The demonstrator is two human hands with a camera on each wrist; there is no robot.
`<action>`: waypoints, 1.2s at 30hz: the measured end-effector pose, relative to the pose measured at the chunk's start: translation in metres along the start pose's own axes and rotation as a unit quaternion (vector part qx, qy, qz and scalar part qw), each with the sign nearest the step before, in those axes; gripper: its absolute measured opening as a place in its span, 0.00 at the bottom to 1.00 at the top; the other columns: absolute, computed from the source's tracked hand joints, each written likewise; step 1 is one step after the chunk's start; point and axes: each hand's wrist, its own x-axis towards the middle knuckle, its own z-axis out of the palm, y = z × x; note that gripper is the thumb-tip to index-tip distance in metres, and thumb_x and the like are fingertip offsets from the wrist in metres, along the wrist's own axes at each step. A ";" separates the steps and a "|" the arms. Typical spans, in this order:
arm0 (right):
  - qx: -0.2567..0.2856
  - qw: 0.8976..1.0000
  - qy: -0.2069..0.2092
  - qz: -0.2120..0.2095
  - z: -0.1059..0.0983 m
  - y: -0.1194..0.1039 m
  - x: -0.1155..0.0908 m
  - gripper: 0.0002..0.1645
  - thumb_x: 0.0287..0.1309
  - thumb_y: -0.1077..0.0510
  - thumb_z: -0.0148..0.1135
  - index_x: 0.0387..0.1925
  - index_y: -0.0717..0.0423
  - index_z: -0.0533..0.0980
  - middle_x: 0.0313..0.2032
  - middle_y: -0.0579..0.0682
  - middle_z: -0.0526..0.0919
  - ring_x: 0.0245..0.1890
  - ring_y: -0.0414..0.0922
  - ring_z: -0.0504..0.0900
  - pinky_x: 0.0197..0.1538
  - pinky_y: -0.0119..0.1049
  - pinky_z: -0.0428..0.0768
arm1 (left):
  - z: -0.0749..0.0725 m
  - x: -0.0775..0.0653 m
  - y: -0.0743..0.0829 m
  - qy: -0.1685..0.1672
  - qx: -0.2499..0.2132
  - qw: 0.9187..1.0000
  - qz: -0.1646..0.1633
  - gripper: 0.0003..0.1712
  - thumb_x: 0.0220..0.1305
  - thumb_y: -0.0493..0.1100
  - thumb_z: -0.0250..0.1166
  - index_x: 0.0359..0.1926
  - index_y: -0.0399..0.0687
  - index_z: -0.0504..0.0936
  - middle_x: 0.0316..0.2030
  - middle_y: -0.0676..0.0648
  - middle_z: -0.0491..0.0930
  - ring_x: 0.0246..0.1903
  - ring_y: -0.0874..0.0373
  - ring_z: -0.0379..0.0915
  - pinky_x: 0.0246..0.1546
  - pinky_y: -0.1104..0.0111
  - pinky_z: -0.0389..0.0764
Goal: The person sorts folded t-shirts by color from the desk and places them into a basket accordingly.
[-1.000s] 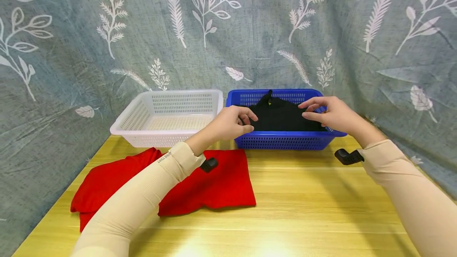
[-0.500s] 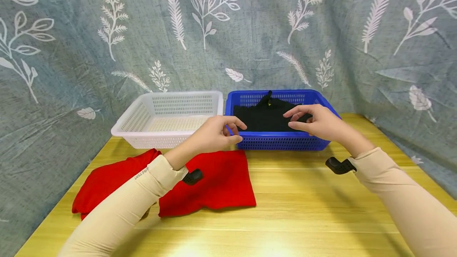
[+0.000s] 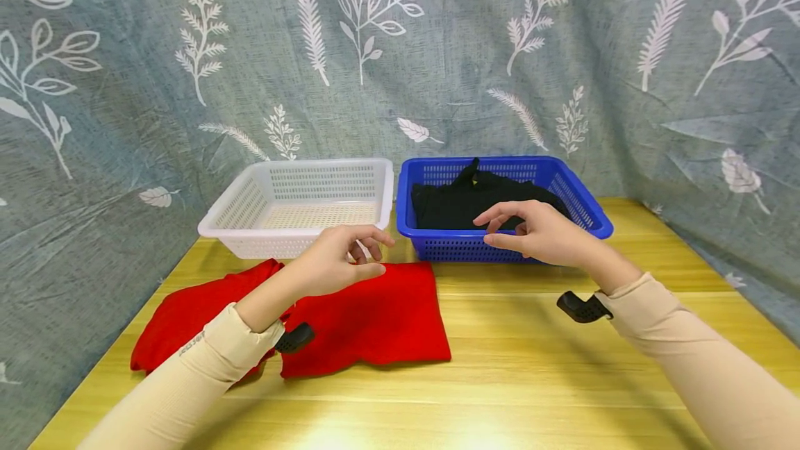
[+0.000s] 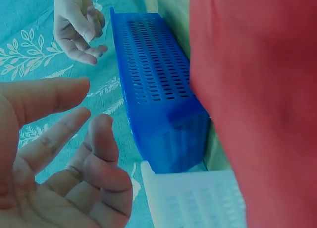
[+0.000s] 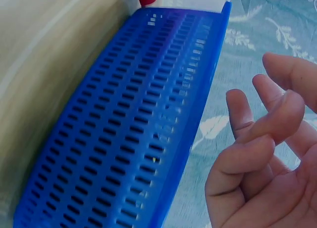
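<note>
My left hand (image 3: 340,260) hovers above the red cloth (image 3: 381,318) with its fingers loosely bent and nothing between them. In the head view that cloth lies spread on the table, bunched towards its left part (image 3: 187,318). My right hand (image 3: 540,231) is over the front rim of the blue basket (image 3: 500,250), also holding nothing. Black cloth (image 3: 444,208) lies inside this basket, one end of it sticking up at the back. The right wrist view shows the relaxed right hand (image 5: 272,173) apart from the basket's perforated side (image 5: 114,124).
A white perforated basket (image 3: 294,233) stands left of the blue one, close beside it. Both sit at the back of the wooden table (image 3: 512,360). Behind them hangs a grey-blue curtain (image 3: 462,40) with a white leaf print.
My left hand has moved left and nearer, from the blue basket's edge to above the red cloth. The right hand has drawn left and nearer, to the blue basket's front rim. Neither holds anything.
</note>
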 end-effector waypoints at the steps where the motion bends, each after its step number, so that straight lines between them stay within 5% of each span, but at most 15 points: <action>1: 0.001 1.000 -0.004 -0.001 0.002 -0.002 0.000 0.18 0.73 0.50 0.70 0.61 0.42 0.83 0.53 0.54 0.87 0.17 0.43 0.72 0.28 0.38 0.81 | -0.001 -0.004 -0.002 -0.001 -0.001 1.000 0.000 0.19 0.68 0.38 0.73 0.59 0.51 0.87 0.41 0.48 0.87 0.32 0.59 0.79 0.33 0.67 0.80; 8: 0.022 0.999 -0.041 -0.001 0.019 -0.008 0.001 0.22 0.73 0.50 0.70 0.64 0.46 0.82 0.54 0.54 0.88 0.18 0.40 0.70 0.31 0.44 0.86 | 0.000 -0.032 -0.018 -0.006 0.003 1.000 -0.006 0.21 0.68 0.38 0.74 0.61 0.49 0.86 0.42 0.48 0.86 0.32 0.59 0.79 0.32 0.68 0.81; 15: 0.023 0.996 -0.075 -0.032 0.036 -0.013 0.001 0.22 0.73 0.50 0.70 0.65 0.45 0.82 0.50 0.51 0.88 0.19 0.38 0.67 0.28 0.34 0.77 | -0.002 -0.058 -0.031 -0.008 0.011 1.000 -0.027 0.22 0.68 0.41 0.75 0.61 0.50 0.85 0.41 0.50 0.85 0.31 0.60 0.80 0.32 0.68 0.81; 24: 0.029 0.990 -0.122 -0.060 0.061 -0.014 0.005 0.24 0.73 0.48 0.69 0.67 0.47 0.81 0.50 0.50 0.86 0.17 0.38 0.68 0.28 0.34 0.78 | -0.008 -0.088 -0.047 -0.029 0.003 0.997 -0.068 0.26 0.69 0.47 0.75 0.65 0.50 0.82 0.44 0.49 0.85 0.31 0.59 0.79 0.30 0.69 0.80; 29: 0.011 0.986 -0.143 -0.083 0.076 -0.016 0.009 0.25 0.73 0.50 0.69 0.66 0.51 0.81 0.46 0.46 0.89 0.18 0.34 0.63 0.27 0.29 0.68 | -0.009 -0.099 -0.055 -0.054 0.000 0.996 -0.067 0.27 0.69 0.48 0.75 0.66 0.49 0.82 0.46 0.47 0.85 0.30 0.60 0.77 0.33 0.70 0.79; 36: 0.023 0.979 -0.191 -0.069 0.096 -0.021 0.009 0.24 0.72 0.50 0.70 0.66 0.49 0.81 0.39 0.44 0.84 0.15 0.36 0.67 0.25 0.30 0.70 | -0.009 -0.105 -0.060 -0.078 0.000 0.994 -0.070 0.24 0.69 0.49 0.75 0.62 0.49 0.85 0.48 0.49 0.86 0.32 0.61 0.78 0.36 0.71 0.81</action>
